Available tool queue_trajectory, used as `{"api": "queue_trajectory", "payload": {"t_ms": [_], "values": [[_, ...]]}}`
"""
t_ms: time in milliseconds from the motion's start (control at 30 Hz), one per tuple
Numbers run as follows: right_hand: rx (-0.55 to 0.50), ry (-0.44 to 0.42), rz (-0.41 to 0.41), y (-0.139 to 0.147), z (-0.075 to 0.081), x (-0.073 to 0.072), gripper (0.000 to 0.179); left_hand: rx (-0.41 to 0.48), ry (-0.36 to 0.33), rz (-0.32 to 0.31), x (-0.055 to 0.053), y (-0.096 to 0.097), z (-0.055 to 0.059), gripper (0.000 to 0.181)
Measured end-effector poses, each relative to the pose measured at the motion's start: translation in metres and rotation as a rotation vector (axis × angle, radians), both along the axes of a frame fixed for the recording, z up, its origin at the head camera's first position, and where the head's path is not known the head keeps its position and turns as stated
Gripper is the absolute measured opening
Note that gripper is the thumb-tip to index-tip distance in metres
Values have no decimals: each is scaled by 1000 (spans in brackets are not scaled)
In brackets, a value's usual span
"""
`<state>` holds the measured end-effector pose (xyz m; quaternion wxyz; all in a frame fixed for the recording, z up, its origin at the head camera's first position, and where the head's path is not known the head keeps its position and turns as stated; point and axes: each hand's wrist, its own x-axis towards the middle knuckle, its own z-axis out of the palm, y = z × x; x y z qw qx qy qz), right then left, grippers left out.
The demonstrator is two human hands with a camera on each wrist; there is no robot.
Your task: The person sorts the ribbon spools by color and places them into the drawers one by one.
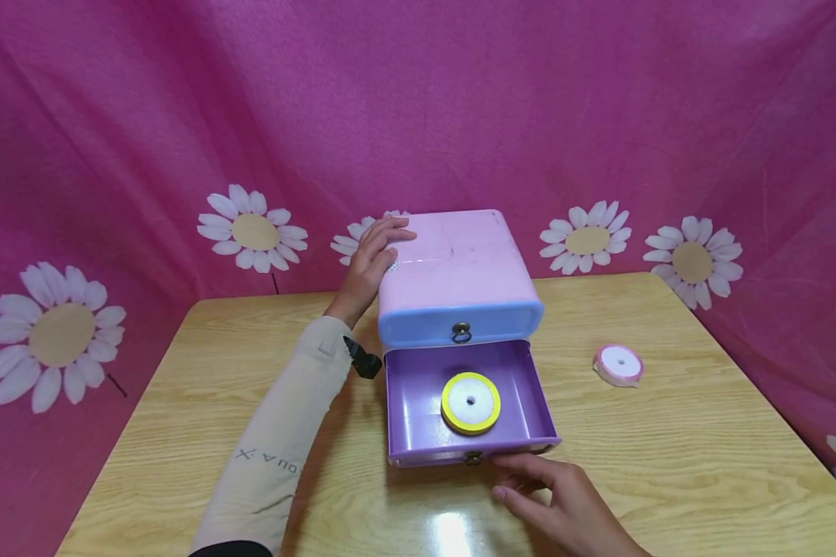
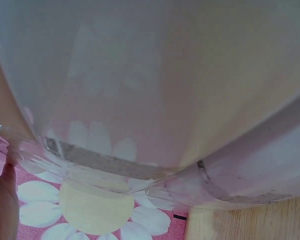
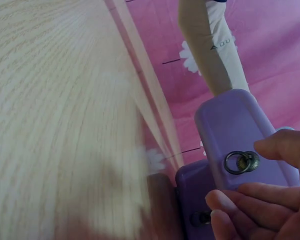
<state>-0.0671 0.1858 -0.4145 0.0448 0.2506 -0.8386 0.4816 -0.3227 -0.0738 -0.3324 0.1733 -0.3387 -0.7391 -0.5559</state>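
Observation:
A small pink drawer cabinet [image 1: 460, 263] stands on the table, with a blue-fronted top drawer [image 1: 418, 327] closed. Below it, a purple drawer [image 1: 407, 402] is pulled out and holds a yellow ribbon spool [image 1: 471, 402] with a white centre. My left hand [image 1: 375, 259] rests on the cabinet's upper left edge, its fingers over the top. Beside the right part of the purple drawer's front is my right hand [image 1: 557, 495], fingers loosely bent. In the right wrist view the ring pull [image 3: 237, 162] hangs free of its fingers; whether they touch the drawer, I cannot tell.
A pink ribbon spool [image 1: 618, 363] lies on the wooden table [image 1: 669, 449] right of the cabinet. Another purple drawer front [image 3: 190, 185] sits below the pulled-out one. Behind the table hangs a pink daisy-print cloth [image 1: 418, 100]. Glossy, blurred cabinet side [image 2: 140, 100] fills the left wrist view.

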Motion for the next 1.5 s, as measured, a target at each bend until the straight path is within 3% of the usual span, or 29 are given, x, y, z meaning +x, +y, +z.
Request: {"api": "queue_trajectory", "payload": {"t_ms": [167, 500, 700, 1000, 1200, 1500], "values": [[-44, -44, 33, -2, -5, -2, 26, 3, -13, -1, 17, 2, 13, 32], [-90, -120, 53, -8, -7, -3, 26, 4, -7, -5, 19, 2, 15, 32], [-141, -197, -41, -15, -9, -4, 23, 9, -4, -9, 18, 2, 15, 32], [-283, -293, -387, -37, -14, 0, 11, 8, -26, -1, 18, 2, 15, 32], [-379, -363, -438, -39, -15, 0, 11, 7, -22, -2, 18, 2, 14, 32], [-477, -470, -416, -39, -16, 2, 22, 15, -14, -6, 18, 2, 14, 32]]}}
